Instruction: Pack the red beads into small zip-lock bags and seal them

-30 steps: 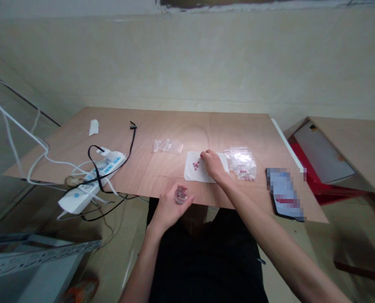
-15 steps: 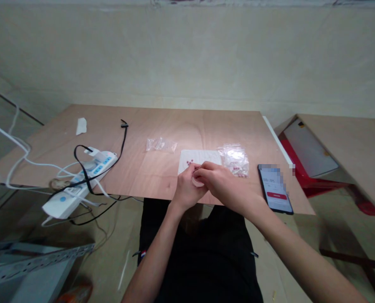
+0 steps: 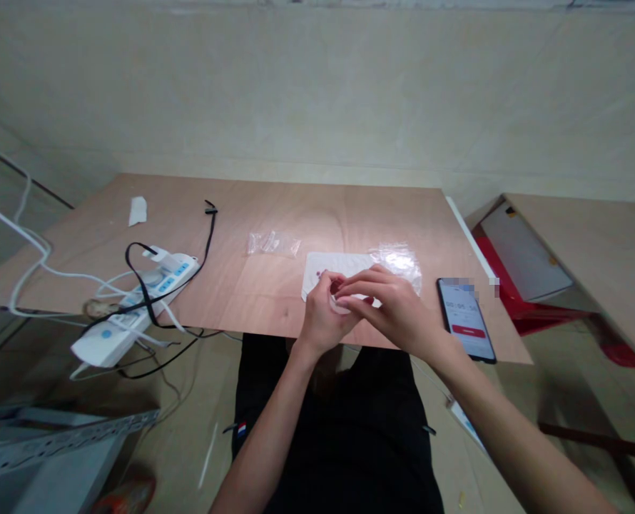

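My left hand (image 3: pixel 325 314) is curled round a small clear plastic bag (image 3: pixel 341 305), mostly hidden by fingers. From the right, my right hand (image 3: pixel 389 303) meets it, thumb and fingertips closed at the bag's upper edge. Both hands are over the front of a white sheet (image 3: pixel 313 265) on the wooden table. A few small dark red beads (image 3: pixel 319 273) lie on that sheet, just beyond my left thumb. Behind my right hand is a pile of clear plastic bags (image 3: pixel 403 258), partly covered by the hand.
More clear bags (image 3: pixel 273 244) lie left of the sheet. A phone (image 3: pixel 466 319) rests near the table's right edge. At the left are a white power strip (image 3: pixel 135 307) with tangled cables and a white paper scrap (image 3: pixel 138 210). A red stool (image 3: pixel 515 300) stands to the right.
My right hand has shifted slightly right, and its fingers have straightened and lifted from their tight pinch. My left hand has moved slightly right, and a gap between the hands now shows.
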`<state>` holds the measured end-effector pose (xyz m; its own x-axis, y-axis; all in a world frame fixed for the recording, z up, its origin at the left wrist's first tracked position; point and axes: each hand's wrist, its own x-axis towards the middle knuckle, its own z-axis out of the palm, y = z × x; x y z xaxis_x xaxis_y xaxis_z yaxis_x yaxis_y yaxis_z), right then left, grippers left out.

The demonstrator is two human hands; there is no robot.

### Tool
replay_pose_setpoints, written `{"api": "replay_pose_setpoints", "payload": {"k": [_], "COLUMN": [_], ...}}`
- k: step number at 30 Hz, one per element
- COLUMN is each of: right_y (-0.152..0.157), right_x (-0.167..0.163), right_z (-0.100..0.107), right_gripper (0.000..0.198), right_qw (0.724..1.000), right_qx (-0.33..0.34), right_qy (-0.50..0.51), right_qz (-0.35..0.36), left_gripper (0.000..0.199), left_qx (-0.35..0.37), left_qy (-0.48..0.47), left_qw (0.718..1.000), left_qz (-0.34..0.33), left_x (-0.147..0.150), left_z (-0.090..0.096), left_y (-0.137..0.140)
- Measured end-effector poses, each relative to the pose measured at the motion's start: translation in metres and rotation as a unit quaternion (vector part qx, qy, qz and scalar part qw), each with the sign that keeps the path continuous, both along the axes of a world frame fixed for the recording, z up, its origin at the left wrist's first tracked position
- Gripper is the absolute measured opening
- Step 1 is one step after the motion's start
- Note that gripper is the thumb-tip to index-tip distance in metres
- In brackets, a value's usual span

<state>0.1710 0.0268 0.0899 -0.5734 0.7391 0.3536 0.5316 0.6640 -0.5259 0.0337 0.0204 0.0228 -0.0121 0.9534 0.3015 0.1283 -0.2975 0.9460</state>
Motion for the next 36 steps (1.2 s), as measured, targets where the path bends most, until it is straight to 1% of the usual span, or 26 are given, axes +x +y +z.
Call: {"api": "replay_pose_setpoints", "payload": {"k": [1, 3, 4, 5, 6, 8, 9, 10, 13, 15, 17, 19, 20, 22, 24, 26, 29, 31, 34, 36], "right_y": [0.0, 0.0, 0.001, 0.002, 0.004, 0.006, 0.006, 0.006, 0.005, 0.003, 0.002, 0.001, 0.0, -0.002, -0.004, -0.006, -0.007, -0.007, -0.007, -0.007], "right_x": [0.002, 0.006, 0.008, 0.011, 0.013, 0.016, 0.017, 0.017, 0.014, 0.012, 0.009, 0.005, 0.003, -0.001, -0.005, -0.006, -0.004, -0.002, -0.002, -0.002], "right_z": [-0.002, -0.007, -0.01, -0.012, -0.015, -0.02, -0.022, -0.025, -0.03, -0.032, -0.033, -0.035, -0.036, -0.041, -0.044, -0.045, -0.041, -0.037, -0.035, -0.037], "right_gripper": [0.018, 0.021, 0.023, 0.025, 0.027, 0.03, 0.031, 0.031, 0.033, 0.039, 0.048, 0.052, 0.05, 0.038, 0.029, 0.024, 0.021, 0.022, 0.026, 0.027], "right_qw": [1.0, 0.997, 0.994, 0.989, 0.982, 0.963, 0.953, 0.943, 0.915, 0.903, 0.897, 0.889, 0.882, 0.866, 0.853, 0.848, 0.859, 0.864, 0.853, 0.843], "right_qx": [-0.014, -0.062, -0.092, -0.125, -0.159, -0.222, -0.243, -0.255, -0.28, -0.305, -0.32, -0.334, -0.345, -0.366, -0.368, -0.359, -0.355, -0.364, -0.379, -0.375], "right_qy": [0.007, 0.021, 0.034, 0.052, 0.075, 0.131, 0.164, 0.198, 0.272, 0.285, 0.285, 0.288, 0.293, 0.312, 0.341, 0.359, 0.342, 0.322, 0.33, 0.351], "right_qz": [-0.005, -0.031, -0.046, -0.059, -0.069, -0.079, -0.082, -0.086, -0.098, -0.102, -0.111, -0.126, -0.13, -0.135, -0.143, -0.15, -0.138, -0.131, -0.143, -0.162], "left_gripper": [0.046, 0.057, 0.06, 0.059, 0.054, 0.034, 0.026, 0.023, 0.026, 0.028, 0.028, 0.029, 0.029, 0.03, 0.031, 0.03, 0.028, 0.027, 0.028, 0.03], "left_qx": [-0.005, -0.007, -0.005, -0.003, -0.006, -0.028, -0.046, -0.065, -0.095, -0.096, -0.089, -0.077, -0.073, -0.069, -0.074, -0.082, -0.092, -0.089, -0.079, -0.082], "left_qy": [-0.001, 0.007, 0.011, 0.01, 0.001, -0.036, -0.058, -0.077, -0.116, -0.123, -0.121, -0.125, -0.131, -0.149, -0.164, -0.164, -0.132, -0.106, -0.102, -0.115], "left_qw": [1.0, 1.0, 1.0, 1.0, 0.999, 0.997, 0.995, 0.993, 0.989, 0.988, 0.989, 0.989, 0.988, 0.985, 0.983, 0.982, 0.987, 0.99, 0.992, 0.989], "left_qz": [0.007, 0.01, 0.001, -0.017, -0.04, -0.069, -0.066, -0.054, -0.013, -0.008, 0.007, 0.026, 0.034, 0.043, 0.048, 0.041, 0.001, -0.011, 0.017, 0.033], "left_x": [-0.001, -0.004, -0.007, -0.011, -0.014, -0.02, -0.023, -0.024, -0.025, -0.024, -0.023, -0.021, -0.02, -0.017, -0.016, -0.018, -0.025, -0.029, -0.032, -0.032], "left_z": [-0.001, -0.001, -0.001, 0.0, 0.0, 0.001, 0.0, 0.0, -0.002, -0.002, -0.001, -0.001, -0.001, -0.002, -0.003, -0.003, 0.001, 0.004, 0.005, 0.004], "left_y": [-0.001, -0.002, -0.003, -0.004, -0.004, -0.005, -0.004, -0.004, -0.003, -0.003, -0.005, -0.007, -0.008, -0.009, -0.011, -0.012, -0.014, -0.014, -0.015, -0.015]}}
